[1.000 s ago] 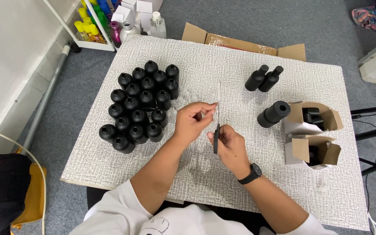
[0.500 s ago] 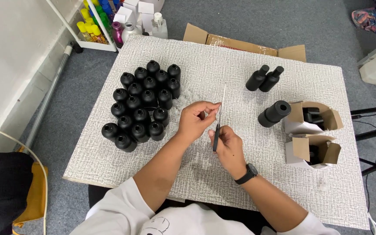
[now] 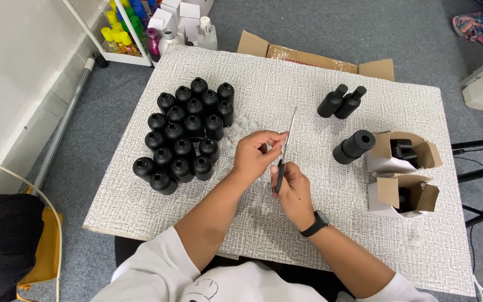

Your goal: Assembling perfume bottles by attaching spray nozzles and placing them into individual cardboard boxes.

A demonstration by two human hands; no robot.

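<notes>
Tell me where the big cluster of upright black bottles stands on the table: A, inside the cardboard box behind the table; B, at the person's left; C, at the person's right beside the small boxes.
B: the upright black bottles stand on the table beyond the left hand, opposite the small boxes.
</notes>
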